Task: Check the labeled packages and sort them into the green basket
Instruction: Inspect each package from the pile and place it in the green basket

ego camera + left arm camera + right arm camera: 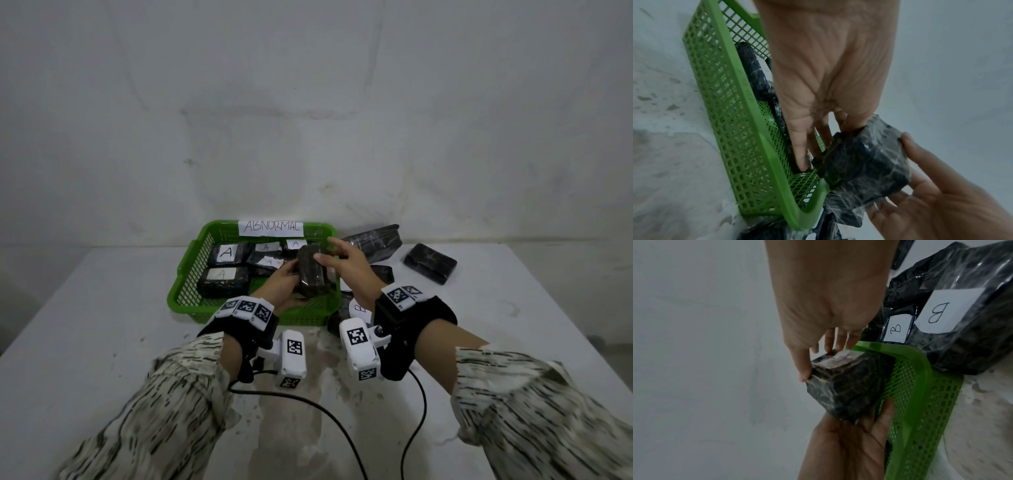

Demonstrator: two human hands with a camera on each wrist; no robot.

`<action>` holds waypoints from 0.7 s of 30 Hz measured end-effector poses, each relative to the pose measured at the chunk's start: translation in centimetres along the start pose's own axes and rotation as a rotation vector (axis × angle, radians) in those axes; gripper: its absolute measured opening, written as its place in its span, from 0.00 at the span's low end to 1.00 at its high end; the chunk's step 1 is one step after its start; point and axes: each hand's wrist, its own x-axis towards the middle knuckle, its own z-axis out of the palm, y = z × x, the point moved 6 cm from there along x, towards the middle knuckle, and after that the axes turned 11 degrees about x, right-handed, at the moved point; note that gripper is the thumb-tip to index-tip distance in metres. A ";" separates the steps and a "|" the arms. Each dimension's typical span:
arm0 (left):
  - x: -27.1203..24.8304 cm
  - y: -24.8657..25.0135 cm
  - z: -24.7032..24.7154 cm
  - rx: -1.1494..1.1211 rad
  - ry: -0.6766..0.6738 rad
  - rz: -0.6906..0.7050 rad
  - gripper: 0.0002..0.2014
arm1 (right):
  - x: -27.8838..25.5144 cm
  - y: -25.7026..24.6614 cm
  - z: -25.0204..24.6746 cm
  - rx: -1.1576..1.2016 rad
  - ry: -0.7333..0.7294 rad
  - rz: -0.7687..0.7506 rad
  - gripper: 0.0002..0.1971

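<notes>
A black plastic-wrapped package (pixel 310 270) hangs over the right end of the green basket (pixel 181 274), held between both hands. My left hand (pixel 284 281) lies palm up under it with straight fingers, as the right wrist view shows (pixel 849 447). My right hand (pixel 346 270) grips its far end, thumb (pixel 803 374) on one corner and fingers behind the top. A pale patch shows on the package (pixel 846 386); I cannot read any writing on it. In the left wrist view the package (pixel 863 162) sits just above the basket's corner (pixel 740 129).
The basket carries a paper sign reading ABNORMAL (pixel 270 228) and holds several black packages labelled A (pixel 224 255). To its right lie packages labelled B (pixel 962 353), and more black packages (pixel 430 262) rest further right on the white table (pixel 102 325). Cables trail from both wrists.
</notes>
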 end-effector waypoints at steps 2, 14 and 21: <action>-0.1 0.2 0.1 -0.065 -0.009 0.009 0.22 | 0.0 0.5 0.4 0.009 0.011 0.039 0.21; -0.3 2.0 0.8 -0.144 -0.061 0.067 0.09 | -1.1 -0.4 0.8 0.061 -0.064 -0.031 0.16; -0.2 1.7 0.6 -0.112 -0.038 0.048 0.20 | -1.3 0.1 0.6 0.081 -0.112 0.043 0.26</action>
